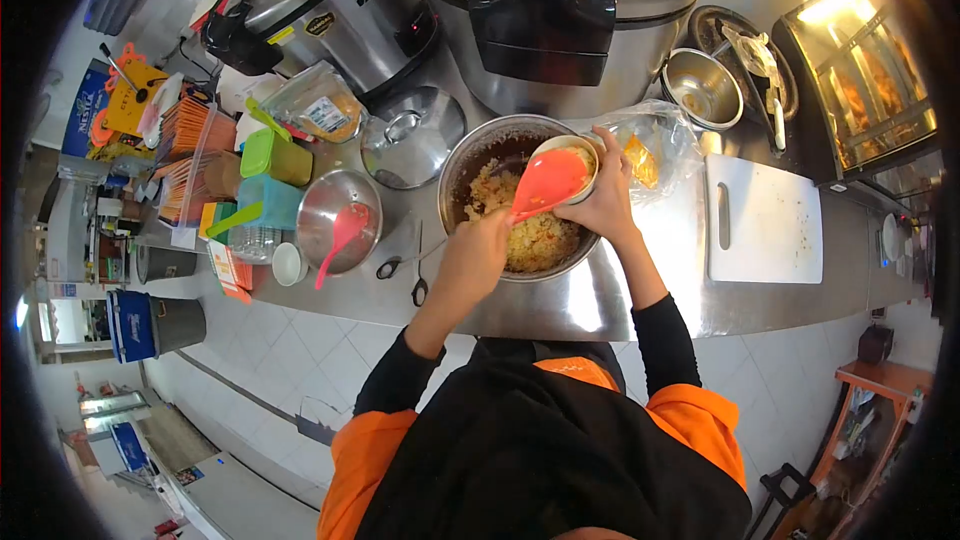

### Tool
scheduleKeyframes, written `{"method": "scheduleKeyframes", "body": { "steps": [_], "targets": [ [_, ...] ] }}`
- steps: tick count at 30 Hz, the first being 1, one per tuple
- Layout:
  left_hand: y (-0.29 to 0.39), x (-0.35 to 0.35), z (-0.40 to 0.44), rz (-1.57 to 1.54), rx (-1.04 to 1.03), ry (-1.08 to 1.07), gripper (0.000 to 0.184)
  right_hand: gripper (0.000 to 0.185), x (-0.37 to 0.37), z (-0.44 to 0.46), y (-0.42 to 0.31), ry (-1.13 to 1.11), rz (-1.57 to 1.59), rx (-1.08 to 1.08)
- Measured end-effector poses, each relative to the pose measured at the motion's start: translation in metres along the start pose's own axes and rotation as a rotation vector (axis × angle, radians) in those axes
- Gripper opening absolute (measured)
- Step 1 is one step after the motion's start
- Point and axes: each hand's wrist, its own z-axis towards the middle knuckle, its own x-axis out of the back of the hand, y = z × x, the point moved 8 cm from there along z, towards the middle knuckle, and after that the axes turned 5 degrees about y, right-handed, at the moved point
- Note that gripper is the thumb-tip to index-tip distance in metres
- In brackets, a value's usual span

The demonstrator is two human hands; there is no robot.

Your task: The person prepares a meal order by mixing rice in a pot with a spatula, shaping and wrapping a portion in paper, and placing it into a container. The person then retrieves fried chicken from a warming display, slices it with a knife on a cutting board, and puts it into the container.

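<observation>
My left hand point(475, 262) is closed around the handle of a red rice paddle point(550, 183). The paddle's blade lies over the mouth of a small cup-like bowl point(582, 144), partly hiding what is inside. My right hand point(606, 188) grips this bowl from its right side, tilted above the rim of a metal pot point(449, 202). In the pot is fried-looking rice point(540, 243) with orange bits. Left of the pot, a steel mixing bowl point(318, 202) holds a second, pinkish-red rice paddle point(345, 238).
Two large rice cookers point(570, 90) stand behind the pot. A metal lid point(412, 140), scissors point(420, 290) and a small white bowl point(289, 265) lie to the left. On the right are a plastic bag point(672, 145), a white cutting board point(775, 220) and a lit display case point(860, 80).
</observation>
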Motion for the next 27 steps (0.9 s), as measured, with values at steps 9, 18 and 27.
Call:
{"method": "scheduleKeyframes", "body": {
  "steps": [9,18,27],
  "targets": [
    [-0.057,0.005,0.055,0.674,0.039,-0.032,0.017,0.099,0.0,0.005,0.029,0.06,0.284,-0.16],
    [-0.002,-0.091,0.001,0.621,-0.233,-0.412,0.013,0.097,-0.007,0.004,0.026,0.098,0.264,-0.021],
    [-0.049,-0.102,0.015,0.006,-0.017,-0.527,0.02,0.091,-0.013,0.004,0.015,-0.002,0.07,0.085]
  ]
}}
